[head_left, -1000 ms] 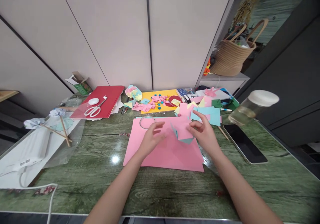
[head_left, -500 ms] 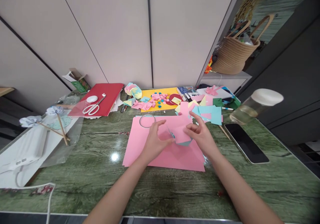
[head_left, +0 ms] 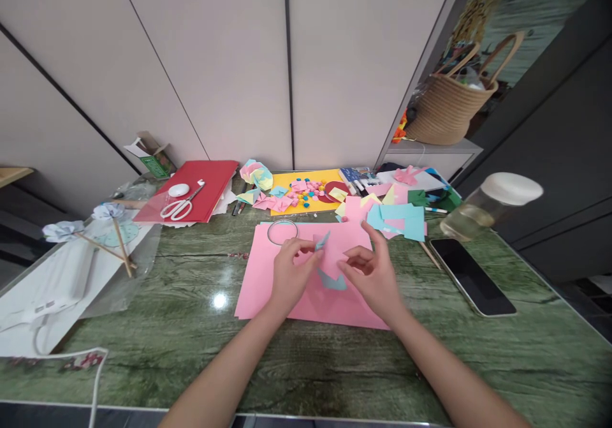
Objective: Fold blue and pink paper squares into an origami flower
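Between my hands is a small piece of folded paper (head_left: 332, 257), pink with light-blue parts at its upper left and lower edge. My left hand (head_left: 291, 273) pinches its upper-left part between thumb and fingers. From the other side, my right hand (head_left: 375, 278) pinches the right edge with thumb and bent fingers, its index finger raised. Beneath both hands lies a stack of pink paper sheets (head_left: 261, 291). A thin metal ring (head_left: 269, 235) rests on the stack's upper-left corner, just beyond my left hand.
Light-blue paper pieces (head_left: 406, 217) lie behind my right hand. A phone (head_left: 471, 275) and a lidded clear cup (head_left: 471, 214) are to the right. Further left, white scissors (head_left: 176, 209) lie on a red folder (head_left: 208, 182). Small coloured balls (head_left: 306, 192) sit on yellow paper (head_left: 282, 179).
The folded paper has turned and shifted left. My left thumb and fingers, apart before, now close on its light-blue corner. My right hand has moved slightly left and down.
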`<state>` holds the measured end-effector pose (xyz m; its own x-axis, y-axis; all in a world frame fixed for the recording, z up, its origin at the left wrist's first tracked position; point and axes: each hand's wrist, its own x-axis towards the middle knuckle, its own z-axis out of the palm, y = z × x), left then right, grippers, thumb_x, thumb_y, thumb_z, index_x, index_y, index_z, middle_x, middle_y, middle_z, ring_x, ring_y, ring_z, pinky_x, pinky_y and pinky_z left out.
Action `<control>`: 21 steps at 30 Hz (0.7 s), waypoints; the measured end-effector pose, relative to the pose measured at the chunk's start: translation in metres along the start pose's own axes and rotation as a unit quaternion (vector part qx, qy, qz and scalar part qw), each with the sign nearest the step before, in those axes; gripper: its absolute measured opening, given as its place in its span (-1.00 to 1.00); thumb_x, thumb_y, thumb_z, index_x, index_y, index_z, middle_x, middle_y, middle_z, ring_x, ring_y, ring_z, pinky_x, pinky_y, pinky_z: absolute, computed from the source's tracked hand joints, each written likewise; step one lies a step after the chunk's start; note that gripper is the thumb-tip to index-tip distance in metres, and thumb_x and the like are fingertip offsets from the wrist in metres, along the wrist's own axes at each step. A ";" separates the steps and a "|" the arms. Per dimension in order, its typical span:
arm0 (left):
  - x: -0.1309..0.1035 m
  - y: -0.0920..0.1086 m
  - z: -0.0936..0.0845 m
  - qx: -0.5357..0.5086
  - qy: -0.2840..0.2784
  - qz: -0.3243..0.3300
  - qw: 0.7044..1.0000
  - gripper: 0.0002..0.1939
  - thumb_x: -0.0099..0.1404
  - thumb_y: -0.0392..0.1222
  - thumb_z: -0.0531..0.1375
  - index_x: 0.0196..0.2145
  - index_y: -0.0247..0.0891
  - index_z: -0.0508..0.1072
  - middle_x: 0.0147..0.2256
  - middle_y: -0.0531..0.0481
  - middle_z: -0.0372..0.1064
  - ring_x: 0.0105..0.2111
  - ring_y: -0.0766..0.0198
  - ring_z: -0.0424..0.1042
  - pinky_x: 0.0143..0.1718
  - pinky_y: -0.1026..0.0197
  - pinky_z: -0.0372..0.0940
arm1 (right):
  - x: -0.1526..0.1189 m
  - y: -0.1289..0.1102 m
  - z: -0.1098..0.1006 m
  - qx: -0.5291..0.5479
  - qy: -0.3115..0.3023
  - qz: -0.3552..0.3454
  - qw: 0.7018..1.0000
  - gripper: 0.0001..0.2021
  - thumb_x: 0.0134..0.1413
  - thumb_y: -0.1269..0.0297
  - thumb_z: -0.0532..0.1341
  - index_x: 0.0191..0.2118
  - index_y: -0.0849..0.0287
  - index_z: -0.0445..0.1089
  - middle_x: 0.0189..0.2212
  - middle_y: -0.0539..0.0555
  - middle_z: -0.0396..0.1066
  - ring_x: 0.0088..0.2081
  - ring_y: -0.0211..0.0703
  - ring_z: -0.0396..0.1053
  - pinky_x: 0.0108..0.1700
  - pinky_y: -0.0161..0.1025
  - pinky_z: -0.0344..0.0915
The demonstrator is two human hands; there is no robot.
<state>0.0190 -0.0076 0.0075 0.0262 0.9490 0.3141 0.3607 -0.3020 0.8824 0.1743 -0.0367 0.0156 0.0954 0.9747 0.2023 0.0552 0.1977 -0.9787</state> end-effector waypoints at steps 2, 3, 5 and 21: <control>0.001 -0.001 0.000 -0.025 -0.003 -0.026 0.999 -0.88 0.10 -0.16 0.15 -0.43 -0.23 0.44 -0.46 0.03 0.39 -0.44 0.31 0.30 -0.39 0.23 0.19 | -0.003 -0.001 0.001 -0.018 -0.018 -0.005 1.000 -0.32 -0.12 0.36 0.22 0.14 -0.05 -0.09 -0.48 -0.08 0.31 -0.44 -0.24 0.33 -0.30 -0.17 0.35; 0.001 -0.003 0.000 -0.037 -0.003 -0.039 0.999 -0.87 0.10 -0.15 0.15 -0.43 -0.23 0.45 -0.47 0.03 0.40 -0.45 0.31 0.30 -0.41 0.23 0.20 | -0.003 -0.001 0.002 -0.026 -0.023 -0.004 0.999 -0.31 -0.11 0.36 0.21 0.14 -0.04 -0.10 -0.49 -0.08 0.31 -0.44 -0.23 0.33 -0.29 -0.16 0.34; 0.003 -0.005 -0.001 -0.053 -0.003 -0.056 0.997 -0.85 0.09 -0.15 0.15 -0.41 -0.23 0.47 -0.45 0.02 0.43 -0.45 0.30 0.32 -0.41 0.23 0.22 | -0.003 -0.001 0.001 -0.045 -0.032 0.002 0.998 -0.31 -0.10 0.37 0.20 0.15 -0.02 -0.12 -0.51 -0.09 0.31 -0.43 -0.22 0.34 -0.29 -0.15 0.34; -0.006 0.009 0.001 0.057 -0.068 0.123 0.988 -0.85 0.15 -0.25 0.13 -0.29 -0.16 0.44 -0.38 -0.03 0.28 -0.29 0.23 0.26 -0.28 0.17 0.20 | 0.001 0.003 -0.006 -0.271 -0.001 -0.138 0.952 -0.40 -0.01 0.33 0.15 0.15 0.01 -0.09 -0.41 -0.02 0.40 -0.20 -0.10 0.31 -0.03 0.01 0.16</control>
<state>0.0234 -0.0163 0.0133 0.2479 0.8540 0.4574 0.4301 -0.5200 0.7379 0.1803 -0.0353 0.0130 0.0007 0.8934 0.4492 0.5837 0.3644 -0.7257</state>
